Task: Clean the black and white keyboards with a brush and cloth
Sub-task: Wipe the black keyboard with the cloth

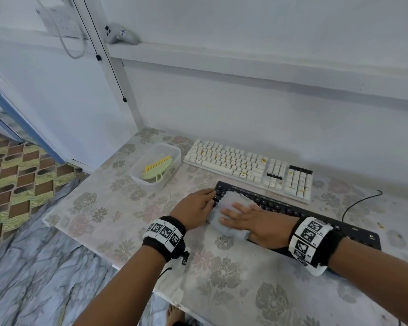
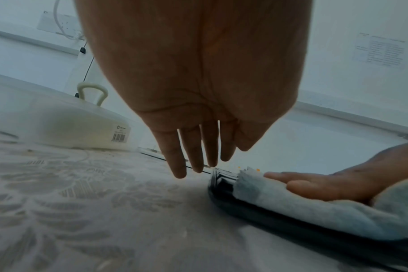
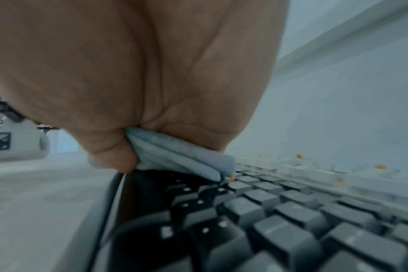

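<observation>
Flowered cloth covers the table [image 1: 118, 231] against a pale wall. At ten o'clock from the hands, a clear tub [image 1: 172, 154] holds the yellow brush [image 1: 156, 170]. Left hand [image 1: 193, 211] lies with straight fingers on the black keyboard [image 1: 353, 231] at its left end. Directly at its three o'clock, the right hand [image 1: 257, 223] presses flat on the cloth [image 1: 231, 201] over the keys. White keyboard [image 1: 247, 164] sits at twelve o'clock, speckled orange.

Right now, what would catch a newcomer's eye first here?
Probably the right hand pressing a pale blue cloth flat on the left end of the black keyboard, the left hand steadying that end. Behind lies a white keyboard speckled with orange crumbs, and left of it a yellow-green brush sits in a clear tub.
</observation>
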